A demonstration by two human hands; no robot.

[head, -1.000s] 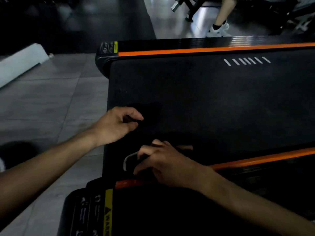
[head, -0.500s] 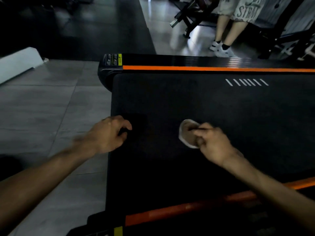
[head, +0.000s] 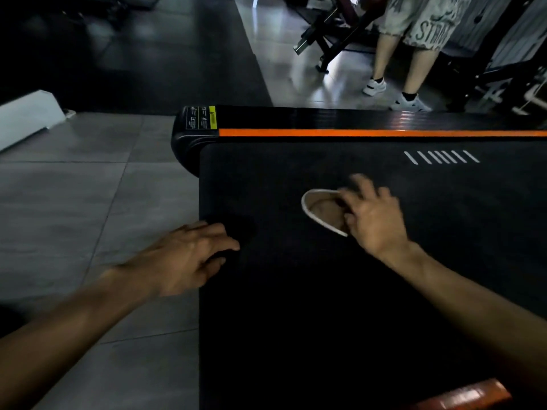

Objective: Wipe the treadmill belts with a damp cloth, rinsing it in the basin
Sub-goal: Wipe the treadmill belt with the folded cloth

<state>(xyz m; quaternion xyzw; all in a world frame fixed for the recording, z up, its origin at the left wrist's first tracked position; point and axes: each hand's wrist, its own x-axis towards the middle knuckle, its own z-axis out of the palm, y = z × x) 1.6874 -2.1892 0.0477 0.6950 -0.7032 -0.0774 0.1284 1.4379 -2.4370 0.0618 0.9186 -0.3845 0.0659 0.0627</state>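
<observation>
Cloth (head: 324,210) farther up the belt (head: 296,321) than before, right hand (head: 374,216) gripping it, left hand (head: 189,258) spread flat.

**Dim scene, light from the far side**

The treadmill belt (head: 325,306) is sunk in near-black shadow. Glare is thrown on the glossy floor (head: 340,81) at the top. The right hand (head: 374,216) is smeared by motion blur; straight edges are bowed by wide-angle distortion.

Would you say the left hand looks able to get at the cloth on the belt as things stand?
Probably yes. The left hand rests at the belt's edge, with only bare belt between it and the cloth; the right hand already holds the cloth's far side.
</observation>
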